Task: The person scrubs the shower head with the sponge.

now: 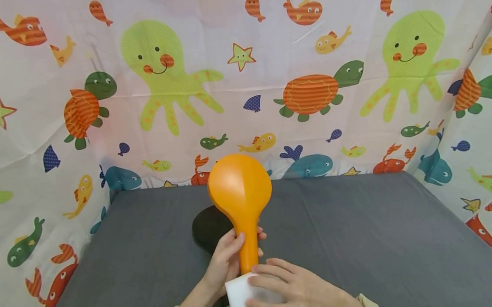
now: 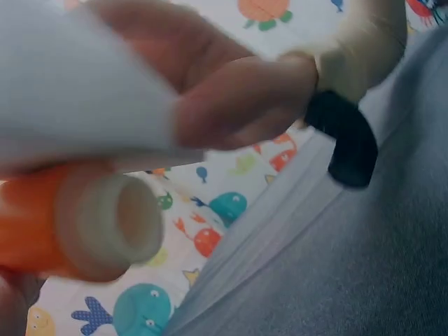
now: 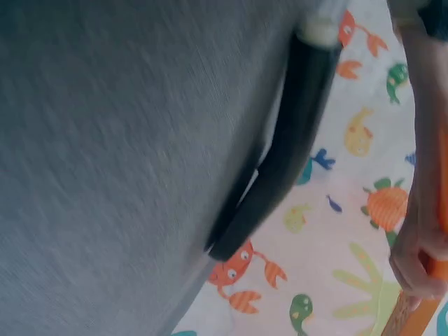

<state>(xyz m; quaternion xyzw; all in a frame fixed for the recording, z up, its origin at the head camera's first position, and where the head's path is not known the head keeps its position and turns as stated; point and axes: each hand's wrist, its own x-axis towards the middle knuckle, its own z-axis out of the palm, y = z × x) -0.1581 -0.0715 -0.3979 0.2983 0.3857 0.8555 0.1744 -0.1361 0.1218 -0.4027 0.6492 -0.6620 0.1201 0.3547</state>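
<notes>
My left hand (image 1: 224,262) grips the handle of an orange hand shower (image 1: 240,187), which stands upright with its smooth round back towards me. In the left wrist view the pale hollow end of the handle (image 2: 136,217) shows. My right hand (image 1: 300,290) holds a white block (image 1: 239,299) that looks like a sponge. The thumb presses one edge, and the other fingers spread across the top. The block lies against the lower handle and hides its end in the head view. Behind the left hand, a black hand shower (image 1: 210,227) lies on the table, partly covered.
A grey cloth (image 1: 363,235) covers the table. Around its back and sides hangs a white curtain (image 1: 208,99) printed with sea animals. The black shower's handle (image 3: 308,98) shows side-on in the right wrist view, with a pale end.
</notes>
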